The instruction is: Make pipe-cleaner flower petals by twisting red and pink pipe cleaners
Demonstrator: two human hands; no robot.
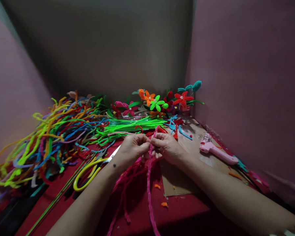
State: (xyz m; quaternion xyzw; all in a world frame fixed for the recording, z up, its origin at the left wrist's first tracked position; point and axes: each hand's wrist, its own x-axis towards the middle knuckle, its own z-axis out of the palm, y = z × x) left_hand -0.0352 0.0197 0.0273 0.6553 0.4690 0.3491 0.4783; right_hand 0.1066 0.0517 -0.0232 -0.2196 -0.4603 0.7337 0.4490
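A pink pipe cleaner (149,186) hangs down from between my hands, its short upper end sticking up past my fingers. My left hand (135,146) pinches it from the left side. From the right, my right hand (168,147) pinches it at nearly the same spot, and the fingertips of both hands almost meet. More pink pipe cleaners (125,193) droop below my left hand; whether its lower fingers hold them is hidden. Scissors with yellow handles (85,177) lie just left of my left wrist.
Left is a big heap of mixed pipe cleaners (56,141). Green pipe cleaners (137,124) lie behind my hands, with finished pipe-cleaner flowers (157,103) beyond. A pink glue gun (218,152) rests on cardboard (179,183) at the right. Orange scraps (164,205) dot the red cloth (186,213).
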